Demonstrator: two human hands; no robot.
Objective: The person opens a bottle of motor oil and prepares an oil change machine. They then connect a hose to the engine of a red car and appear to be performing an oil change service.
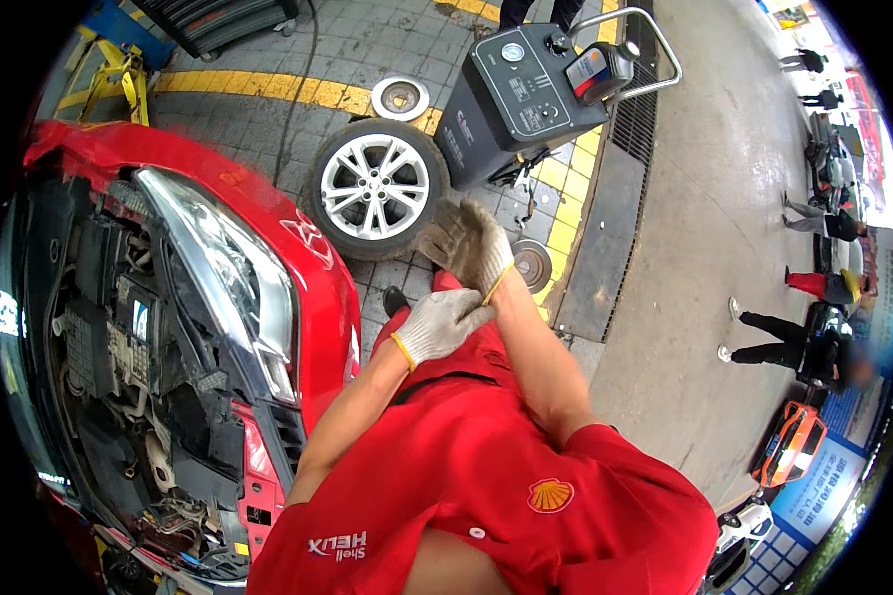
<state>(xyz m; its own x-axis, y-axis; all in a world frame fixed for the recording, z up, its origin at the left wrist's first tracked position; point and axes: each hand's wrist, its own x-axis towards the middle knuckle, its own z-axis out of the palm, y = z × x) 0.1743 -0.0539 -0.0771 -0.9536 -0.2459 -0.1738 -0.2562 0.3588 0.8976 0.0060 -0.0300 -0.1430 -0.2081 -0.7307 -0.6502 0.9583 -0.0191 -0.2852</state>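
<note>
Both of my hands wear white knit work gloves with yellow-edged cuffs. My left hand (pixel 441 325) reaches across to my right wrist, its fingers closed on the yellow-edged cuff (pixel 498 282) of the right glove. My right hand (pixel 471 246) is stretched forward, fingers extended, holding nothing; its palm side is dirty grey. Just beyond it lies a wheel (pixel 375 188) with a silver multi-spoke rim and black tyre, flat on the floor. A brake disc (pixel 532 266) lies on the floor to the right of my right hand.
At left stands a red car (pixel 308 288) with its engine bay (pixel 134 357) exposed. A black wheeled machine (pixel 526 94) with a gauge carries a dark bottle (pixel 600 71). Another brake disc (pixel 400 98) lies beyond the wheel. A floor grate (pixel 633 119) runs at right; several people stand farther off.
</note>
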